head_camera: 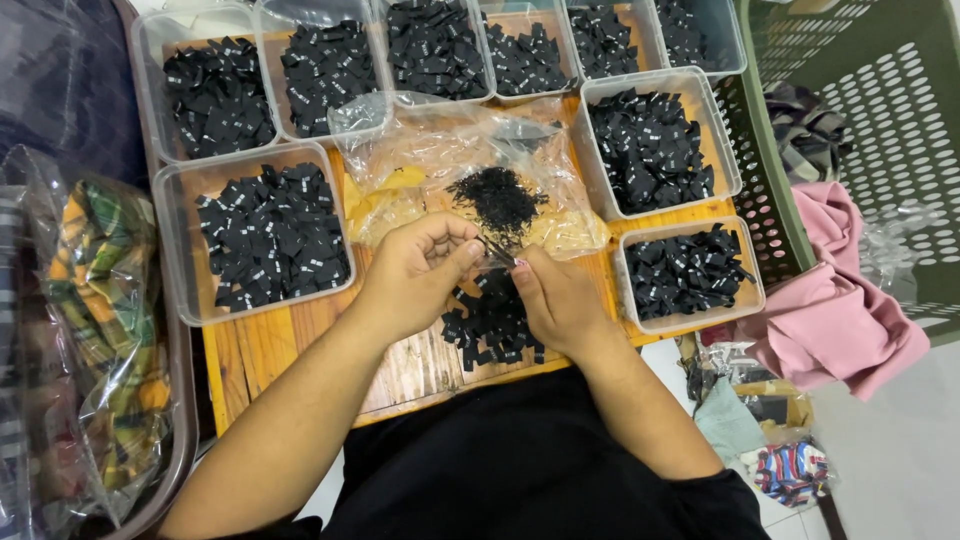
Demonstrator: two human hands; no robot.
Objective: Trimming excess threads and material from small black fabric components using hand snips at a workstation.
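Above the loose pile of black labels (492, 325), the left hand (412, 275) and right hand (560, 300) pinch one small label (497, 254) between closed fingertips, clear tubs (255, 235) around.

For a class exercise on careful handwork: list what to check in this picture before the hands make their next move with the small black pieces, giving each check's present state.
1. Left hand and right hand meet over the table: ok.
2. Item pinched between fingertips identifiable: cannot tell.
3. Loose black labels within reach below hands: ok.
4. Heap of tiny black pieces on plastic bag, unspilled: ok.
5. Nearest tray open: ok.
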